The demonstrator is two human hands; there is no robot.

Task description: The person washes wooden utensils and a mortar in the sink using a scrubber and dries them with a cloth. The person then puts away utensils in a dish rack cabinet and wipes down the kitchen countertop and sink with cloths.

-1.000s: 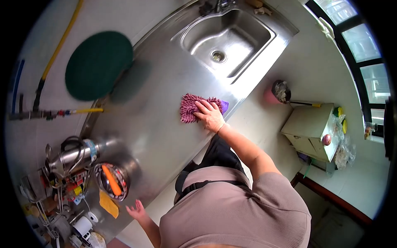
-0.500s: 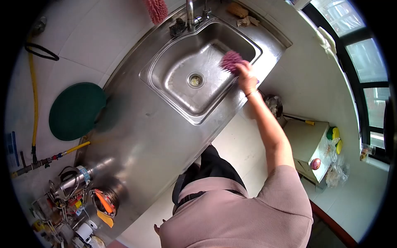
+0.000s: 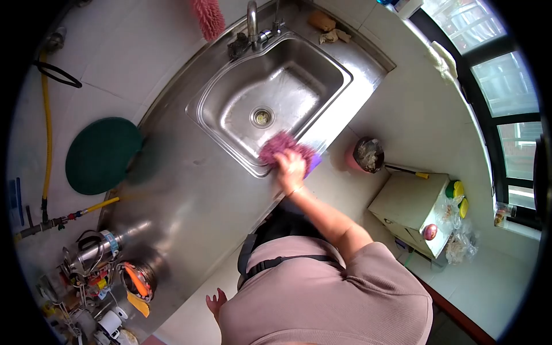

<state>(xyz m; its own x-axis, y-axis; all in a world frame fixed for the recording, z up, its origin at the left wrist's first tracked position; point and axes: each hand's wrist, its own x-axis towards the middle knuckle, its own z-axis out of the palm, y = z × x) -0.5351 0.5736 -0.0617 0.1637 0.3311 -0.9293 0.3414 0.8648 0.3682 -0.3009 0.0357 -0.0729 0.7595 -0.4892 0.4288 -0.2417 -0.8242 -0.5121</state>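
Note:
My right hand [image 3: 292, 171] is closed on a shaggy purple-pink chenille cleaning cloth [image 3: 280, 146] with a smooth violet edge. The cloth lies over the front rim of the stainless steel sink [image 3: 287, 92], at its near corner. Wet-looking shine covers the sink floor around the drain [image 3: 262, 118]. My left hand [image 3: 215, 303] hangs low beside my body, away from the counter [image 3: 190, 201]. Its fingers are apart and it holds nothing.
A faucet [image 3: 252, 23] stands behind the sink, with a pink chenille cloth [image 3: 207, 18] hanging nearby. A green round board [image 3: 103, 156] leans at the wall. Utensils and an orange-handled tool [image 3: 137, 280] crowd the left end. A trash bin [image 3: 368, 155] and cabinet [image 3: 405, 201] stand right.
My right hand has swept the chenille cloth from the sink's right edge leftward and toward me, to the near corner. More of my left hand shows. The view has shifted slightly.

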